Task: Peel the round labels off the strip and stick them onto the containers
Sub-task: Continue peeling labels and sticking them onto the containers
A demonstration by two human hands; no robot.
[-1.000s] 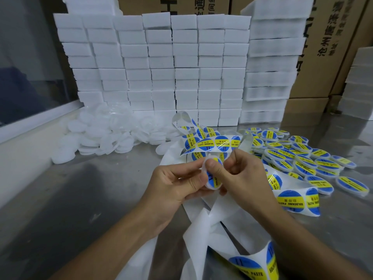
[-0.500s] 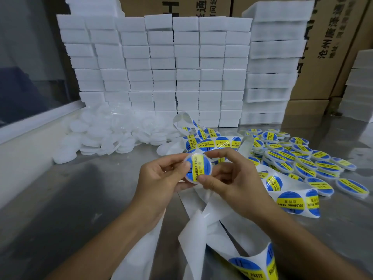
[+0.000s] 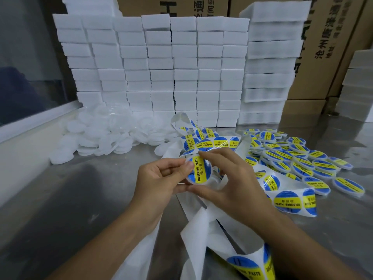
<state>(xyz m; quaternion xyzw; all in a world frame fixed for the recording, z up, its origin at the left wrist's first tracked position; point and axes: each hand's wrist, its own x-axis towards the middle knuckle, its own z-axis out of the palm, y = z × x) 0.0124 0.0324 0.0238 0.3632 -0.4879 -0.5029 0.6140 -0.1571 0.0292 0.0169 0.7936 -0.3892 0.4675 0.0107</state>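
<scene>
A small round clear container (image 3: 198,171) with a blue and yellow "SOLDERING PASTE" label on its face is held up between both hands. My left hand (image 3: 161,178) pinches its left rim with thumb and fingers. My right hand (image 3: 228,178) grips it from the right, index finger curled over the top edge and thumb under it. The white backing strip (image 3: 286,199) with more round labels loops across the table beneath and behind the hands. A bare stretch of strip (image 3: 193,235) trails toward me.
Unlabelled clear containers (image 3: 105,136) are heaped at the left. Labelled containers (image 3: 298,160) lie spread at the right. Stacks of white foam blocks (image 3: 161,73) wall off the back, with cardboard boxes (image 3: 333,47) behind. The metal table (image 3: 60,209) runs under everything.
The label went from being pressed onto the container edge-on to lying flat on its face. Both hands have turned the container to face me and lifted it slightly.
</scene>
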